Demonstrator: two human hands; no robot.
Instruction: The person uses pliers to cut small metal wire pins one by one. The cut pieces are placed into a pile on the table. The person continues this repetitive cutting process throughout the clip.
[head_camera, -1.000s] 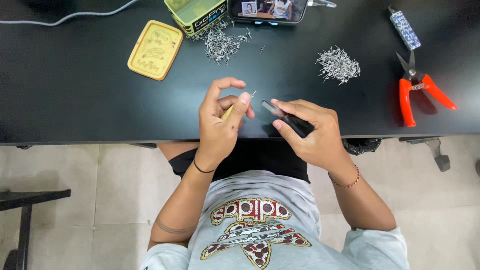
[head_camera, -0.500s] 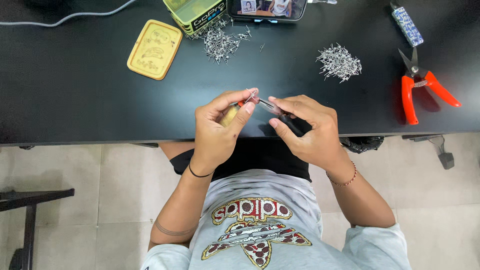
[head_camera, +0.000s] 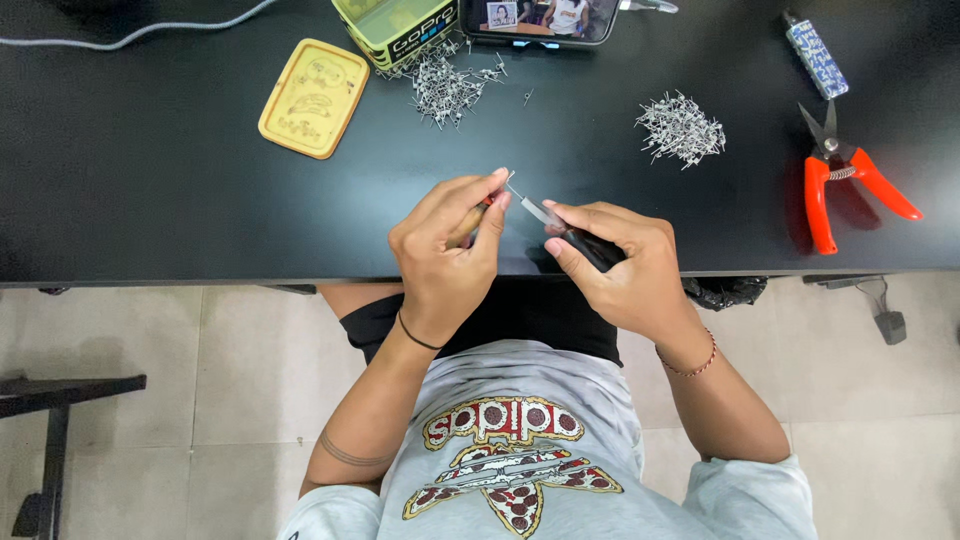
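Observation:
My left hand (head_camera: 445, 250) pinches a small thin metal piece (head_camera: 508, 182) between thumb and fingertips, just above the near edge of the black table (head_camera: 150, 200). A brownish part shows under its fingers. My right hand (head_camera: 620, 265) grips a black-handled tool (head_camera: 585, 247) whose silvery tip (head_camera: 535, 210) points left and meets the small piece. Both hands are close together, almost touching, over my lap.
Two heaps of small metal pins lie on the table, one (head_camera: 445, 88) at the back middle, one (head_camera: 682, 128) to the right. Orange-handled cutters (head_camera: 845, 180) lie far right. A yellow lid (head_camera: 313, 97), a green tin (head_camera: 395, 25), a phone (head_camera: 540, 18) and a patterned stick (head_camera: 815, 45) line the back.
My left fingers have closed further round the small piece and the tool tip has come up against it. Both hands have shifted slightly.

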